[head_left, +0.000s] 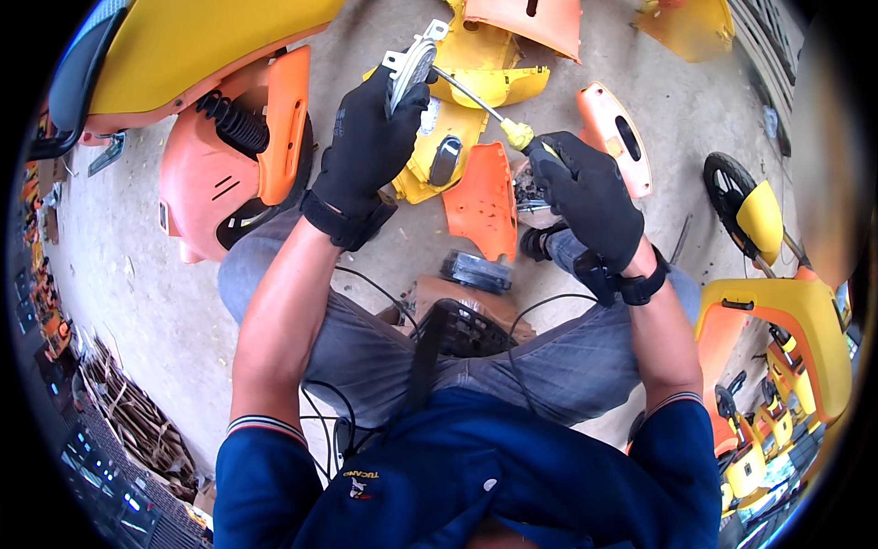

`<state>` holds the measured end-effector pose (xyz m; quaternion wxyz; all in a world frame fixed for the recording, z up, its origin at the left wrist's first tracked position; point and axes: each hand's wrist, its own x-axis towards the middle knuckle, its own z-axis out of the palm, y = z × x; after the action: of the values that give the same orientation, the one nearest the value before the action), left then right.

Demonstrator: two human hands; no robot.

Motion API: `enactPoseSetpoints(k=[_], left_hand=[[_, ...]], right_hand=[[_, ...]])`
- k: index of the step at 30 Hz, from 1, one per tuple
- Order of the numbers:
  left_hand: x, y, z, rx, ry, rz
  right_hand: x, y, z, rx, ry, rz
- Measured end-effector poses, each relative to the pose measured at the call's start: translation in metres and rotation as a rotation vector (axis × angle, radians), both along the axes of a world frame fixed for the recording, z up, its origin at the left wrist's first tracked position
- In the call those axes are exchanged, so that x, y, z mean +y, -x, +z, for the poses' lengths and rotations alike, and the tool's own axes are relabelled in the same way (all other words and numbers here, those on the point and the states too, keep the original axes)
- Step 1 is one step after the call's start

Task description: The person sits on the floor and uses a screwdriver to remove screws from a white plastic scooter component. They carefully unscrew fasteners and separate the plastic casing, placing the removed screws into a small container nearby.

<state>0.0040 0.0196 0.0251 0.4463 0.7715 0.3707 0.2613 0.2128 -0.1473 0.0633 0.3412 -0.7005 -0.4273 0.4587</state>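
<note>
My left hand (361,146), in a black glove, is closed round an oval grey-and-white part (413,66) with white mounting tabs, perhaps a lamp. It is raised above yellow plastic body panels (430,183). In my black-gloved right hand (593,201) is a screwdriver, gripped by its yellow-green handle (517,134). The screwdriver's metal shaft (468,93) points up and left to the edge of the oval part; whether its tip touches is unclear. Between the hands, lower down, lies an orange panel (485,203). Small dark hardware (529,190) sits beside it, partly hidden by my right hand.
An orange-and-yellow scooter body (210,165) stands close on the left. Toward the right lie a slotted orange panel (615,137) and a black wheel with a yellow fender (736,201). A black box (476,270) sits before my knees, with cables (370,282) nearby.
</note>
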Motion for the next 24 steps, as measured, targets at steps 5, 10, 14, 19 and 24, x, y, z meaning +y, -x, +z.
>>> enactPoseSetpoints(k=[5,10,14,19,24], left_hand=[[-0.003,-0.003,0.000,-0.106,-0.042,-0.041],[0.003,-0.003,0.001,-0.089,0.076,-0.018],[0.002,-0.003,-0.001,-0.101,0.077,-0.017],[0.002,0.000,-0.001,-0.051,0.061,-0.008],[-0.001,0.001,0.006,-0.028,-0.053,-0.035]], right_hand=[[-0.009,-0.023,-0.018,-0.134,-0.518,0.317],[0.003,-0.013,0.008,0.380,0.082,-0.054],[-0.002,-0.001,-0.006,-0.358,-0.358,0.037],[-0.002,0.007,-0.002,-0.765,-0.416,0.070],[-0.013,-0.009,-0.006,-0.052,-0.288,0.213]])
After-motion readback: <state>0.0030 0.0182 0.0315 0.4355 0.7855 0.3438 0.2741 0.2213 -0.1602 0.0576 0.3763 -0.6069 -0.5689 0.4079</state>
